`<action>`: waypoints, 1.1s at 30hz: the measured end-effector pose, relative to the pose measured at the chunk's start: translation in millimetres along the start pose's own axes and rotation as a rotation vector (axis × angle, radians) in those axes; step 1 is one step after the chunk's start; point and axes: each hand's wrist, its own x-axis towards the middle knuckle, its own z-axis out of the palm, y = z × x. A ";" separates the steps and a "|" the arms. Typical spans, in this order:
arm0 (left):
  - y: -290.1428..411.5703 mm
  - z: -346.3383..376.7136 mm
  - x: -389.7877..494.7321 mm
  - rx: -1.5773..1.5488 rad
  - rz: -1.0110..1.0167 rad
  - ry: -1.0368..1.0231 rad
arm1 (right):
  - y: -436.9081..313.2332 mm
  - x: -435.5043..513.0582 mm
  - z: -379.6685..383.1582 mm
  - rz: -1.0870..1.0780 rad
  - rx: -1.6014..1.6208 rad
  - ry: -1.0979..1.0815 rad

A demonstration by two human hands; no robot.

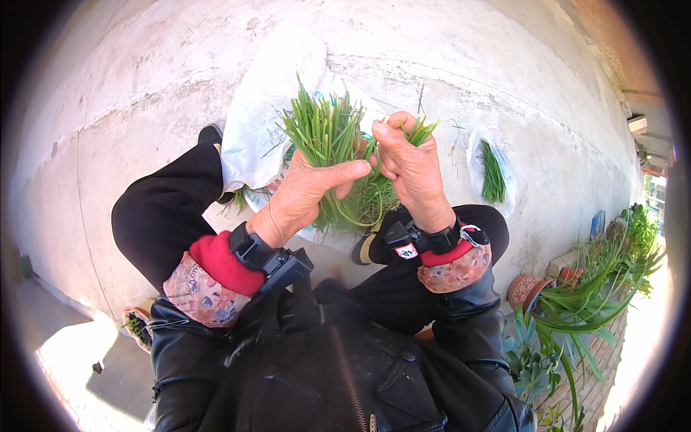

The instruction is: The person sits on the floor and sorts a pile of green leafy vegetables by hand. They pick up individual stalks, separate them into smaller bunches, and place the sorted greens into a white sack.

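A thick bundle of green chives (324, 129) is gripped in my left hand (305, 186), the thumb laid across its front and the cut-looking ends fanned upward. My right hand (407, 167), close beside it, pinches a smaller tuft of chives (418, 132) whose ends stick up past the fingers. Under both hands lies a tangle of loose grassy leaves (372, 208). A white plastic bag (259, 113) is spread on the ground beyond and to the left of the bundle, partly hidden by it.
To the right, a neat chive bunch (492, 175) lies on a clear plastic bag (507, 200) on the concrete ground (545, 146). Potted plants with long leaves (588, 302) and a patterned clay pot (523, 291) stand at the lower right. Another planter (137, 326) sits at lower left.
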 end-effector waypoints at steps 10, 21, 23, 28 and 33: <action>2.8 -6.9 0.0 0.003 -0.074 0.026 | -4.5 1.7 -6.1 -0.005 -0.021 0.040; 0.2 -9.3 1.3 0.006 -0.077 0.021 | -5.2 -1.2 -7.3 0.021 -0.242 -0.058; 0.4 -9.7 1.5 -0.001 -0.087 0.026 | -5.6 -1.6 -7.2 0.000 -0.256 -0.056; -0.1 -10.7 2.0 -0.008 -0.089 0.012 | -9.1 -3.0 -10.7 -0.033 -0.323 -0.074; -0.6 -11.3 2.1 -0.013 -0.083 0.012 | -12.5 -2.0 -13.1 -0.110 -0.327 -0.053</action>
